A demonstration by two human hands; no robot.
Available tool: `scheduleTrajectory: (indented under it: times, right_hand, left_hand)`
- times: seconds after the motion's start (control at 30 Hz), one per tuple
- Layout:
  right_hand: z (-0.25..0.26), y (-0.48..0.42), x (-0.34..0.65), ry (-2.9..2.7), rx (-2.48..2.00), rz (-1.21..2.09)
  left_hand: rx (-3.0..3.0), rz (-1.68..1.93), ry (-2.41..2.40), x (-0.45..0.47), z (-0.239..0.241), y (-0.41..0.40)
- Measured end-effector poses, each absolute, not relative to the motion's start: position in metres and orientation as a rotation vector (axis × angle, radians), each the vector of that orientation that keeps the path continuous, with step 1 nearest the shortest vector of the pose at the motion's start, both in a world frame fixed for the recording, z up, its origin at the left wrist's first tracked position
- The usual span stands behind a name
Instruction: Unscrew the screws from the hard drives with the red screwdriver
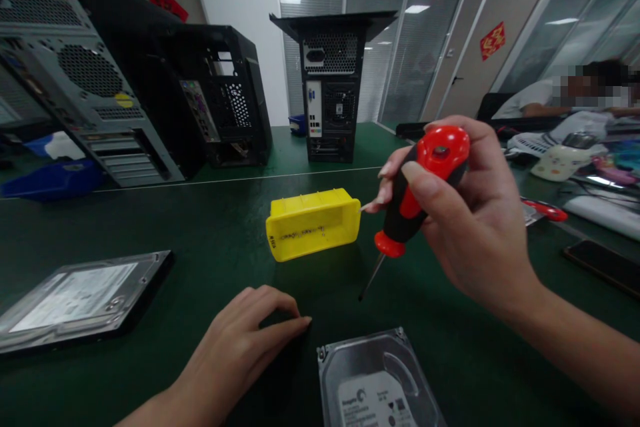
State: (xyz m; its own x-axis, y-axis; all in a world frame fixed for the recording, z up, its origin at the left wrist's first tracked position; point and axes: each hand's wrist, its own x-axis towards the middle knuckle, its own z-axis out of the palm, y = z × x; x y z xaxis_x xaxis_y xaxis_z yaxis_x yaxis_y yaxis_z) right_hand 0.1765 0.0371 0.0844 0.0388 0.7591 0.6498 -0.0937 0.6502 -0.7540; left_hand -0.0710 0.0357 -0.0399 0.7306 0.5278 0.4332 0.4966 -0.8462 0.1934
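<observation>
My right hand [470, 213] is wrapped round the handle of a red and black screwdriver [410, 207]. Its thin shaft points down and to the left, with the tip in the air beyond a hard drive [375, 380]. That drive lies label up at the front, cut off by the lower picture edge. To its left, my left hand [250, 340] is low over the table with thumb and fingertips pinched together; whatever they may hold is too small to make out. A yellow plastic bin [315, 223] sits beyond both hands, its open side facing me and some small dark bits inside.
Another hard drive [75, 297] lies at the left on the green table [215, 227]. Computer cases [330, 93] stand along the back, and a blue bin [55, 180] is at far left. On the right are a phone [605, 267], a red-handled tool [547, 209] and a person [535, 97].
</observation>
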Motion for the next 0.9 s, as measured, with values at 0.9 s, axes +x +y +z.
scheduleTrajectory:
  times: [0.9]
  right_hand:
    - [0.063,-0.014,0.253,-1.212,-0.814,0.446]
  left_hand:
    - [2.303,0.530,0.518,0.048,-0.014,0.063]
